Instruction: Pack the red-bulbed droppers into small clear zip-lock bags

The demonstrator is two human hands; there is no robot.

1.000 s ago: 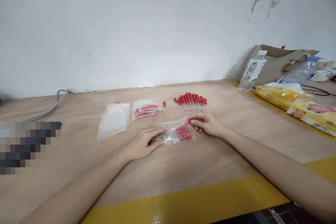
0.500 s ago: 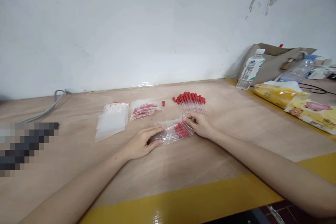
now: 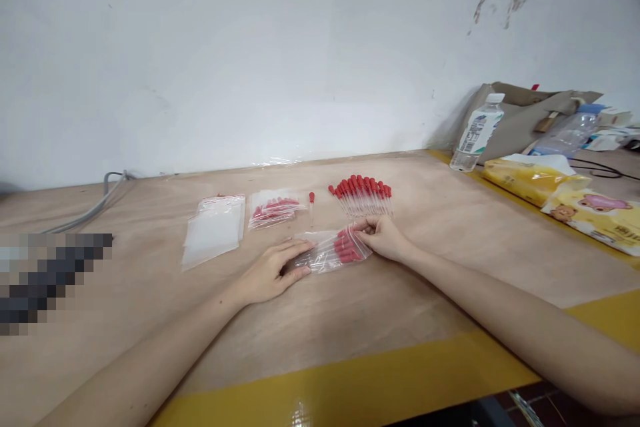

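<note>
A clear plastic zip bag (image 3: 323,255) lies on the table between my hands, with several red-bulbed droppers (image 3: 349,246) side by side in it, bulbs to the right. My left hand (image 3: 273,271) grips the bag's left end, thumb at the near edge and fingers at the far edge. At the right end, my right hand (image 3: 383,237) pinches the bag's upper corner by the opening. Just behind the bag lies one loose dropper (image 3: 312,203). Further right, a fanned group of droppers (image 3: 363,190) points its red bulbs toward the wall.
To the left are a stack of unfilled plastic bags (image 3: 213,230) and a pile of bags with red bulbs inside (image 3: 275,209). A grey cable (image 3: 97,205) runs along the left. Far right stand a water bottle (image 3: 477,133), a grey bag (image 3: 520,123) and yellow tissue packs (image 3: 530,180).
My right fingers have shifted slightly along the bag's right end, and the plastic now extends further over the red bulbs. My left hand has stayed in place.
</note>
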